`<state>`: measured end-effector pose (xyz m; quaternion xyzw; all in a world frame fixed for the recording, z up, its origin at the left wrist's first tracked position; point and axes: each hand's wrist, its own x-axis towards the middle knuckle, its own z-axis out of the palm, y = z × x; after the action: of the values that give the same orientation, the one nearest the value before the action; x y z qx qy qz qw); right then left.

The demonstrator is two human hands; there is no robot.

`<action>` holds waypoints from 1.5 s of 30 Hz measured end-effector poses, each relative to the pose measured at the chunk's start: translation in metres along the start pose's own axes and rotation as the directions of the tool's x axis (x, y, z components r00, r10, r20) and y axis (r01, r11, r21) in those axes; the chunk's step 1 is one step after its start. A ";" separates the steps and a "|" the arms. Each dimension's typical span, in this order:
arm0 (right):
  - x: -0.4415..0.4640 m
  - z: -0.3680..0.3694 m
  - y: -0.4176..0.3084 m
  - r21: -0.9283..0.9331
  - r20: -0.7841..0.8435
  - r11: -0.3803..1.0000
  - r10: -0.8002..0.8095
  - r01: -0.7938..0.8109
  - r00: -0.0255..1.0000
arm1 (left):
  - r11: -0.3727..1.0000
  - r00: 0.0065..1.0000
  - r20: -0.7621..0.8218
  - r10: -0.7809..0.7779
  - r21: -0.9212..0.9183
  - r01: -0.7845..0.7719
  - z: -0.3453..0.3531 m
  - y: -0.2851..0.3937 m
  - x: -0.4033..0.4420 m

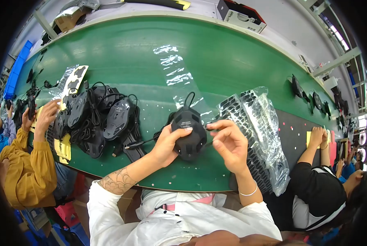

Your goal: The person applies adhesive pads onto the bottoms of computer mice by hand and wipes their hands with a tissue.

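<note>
My left hand (pixel 167 144) is wrapped around a black computer mouse (pixel 188 141), its thumb lying across the upturned underside with a printed label. The mouse cable loops up at its far end. My right hand (pixel 231 145) is just right of the mouse, fingers curled, with a small black piece (pixel 209 126) at the fingertips; its exact kind is too small to tell. To the left lies a heap of similar mice (pixel 120 117) with bundled cables, and a USB plug (pixel 130 145) sticks out toward my left hand.
Keyboards in clear plastic wrap (pixel 259 139) lie to the right. A strip of clear plastic film (pixel 177 74) stretches across the green table (pixel 122 45). Yellow sticker sheets (pixel 74 82) are at the left. Co-workers sit on both sides, one in a mustard sleeve (pixel 44 164). A box (pixel 241 17) stands on the back ledge.
</note>
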<state>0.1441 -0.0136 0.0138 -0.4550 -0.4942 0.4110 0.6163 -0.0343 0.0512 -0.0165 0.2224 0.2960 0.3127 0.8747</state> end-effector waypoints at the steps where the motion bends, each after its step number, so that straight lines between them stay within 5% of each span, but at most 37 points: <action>1: -0.002 -0.002 0.000 -0.033 0.096 0.999 0.026 -0.023 0.995 | 1.000 1.000 -0.011 0.015 0.008 -0.015 0.000 0.000 0.000; 7: -0.001 -0.010 0.008 -0.208 0.200 0.977 -0.012 0.055 0.980 | 0.996 1.000 -0.028 0.006 0.094 -0.003 0.003 0.005 0.000; 13: -0.002 -0.003 0.006 -0.141 0.145 0.988 0.077 -0.056 0.986 | 0.992 0.999 -0.015 0.030 0.121 -0.028 0.003 0.006 0.001; 45: -0.001 0.000 0.009 -0.315 0.127 0.949 0.017 0.024 0.992 | 0.990 1.000 -0.018 0.018 0.142 -0.015 0.002 0.006 -0.001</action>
<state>0.1433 -0.0125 0.0050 -0.5193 -0.5930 0.3540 0.5033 -0.0358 0.0546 -0.0109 0.2834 0.3242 0.3003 0.8511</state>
